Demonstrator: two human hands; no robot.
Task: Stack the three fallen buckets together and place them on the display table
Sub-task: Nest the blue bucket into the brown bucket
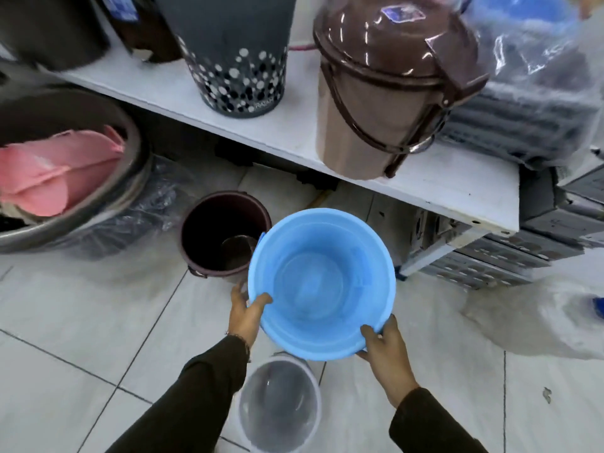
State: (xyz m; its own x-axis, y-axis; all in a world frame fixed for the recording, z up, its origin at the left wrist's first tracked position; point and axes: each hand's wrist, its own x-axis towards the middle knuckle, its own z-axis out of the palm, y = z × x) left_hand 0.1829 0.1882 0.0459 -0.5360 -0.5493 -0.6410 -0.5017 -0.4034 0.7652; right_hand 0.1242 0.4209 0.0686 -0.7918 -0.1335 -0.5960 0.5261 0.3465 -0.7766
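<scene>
A light blue bucket [322,282] is held up above the tiled floor, its open mouth facing me. My left hand [245,313] grips its rim on the left side and my right hand [385,353] grips the rim at the lower right. A dark maroon bucket [222,235] stands upright on the floor just left of and behind the blue one. A clear, see-through bucket [279,407] stands upright on the floor below my hands. The white display table [228,103] runs across the upper half of the view.
On the table stand a grey dotted bin [235,57], a brown lidded bucket [379,89] and plastic-wrapped goods [536,83]. A large metal basin [65,171] with pink items sits at the left. Perforated crates [496,256] lie under the table's right end.
</scene>
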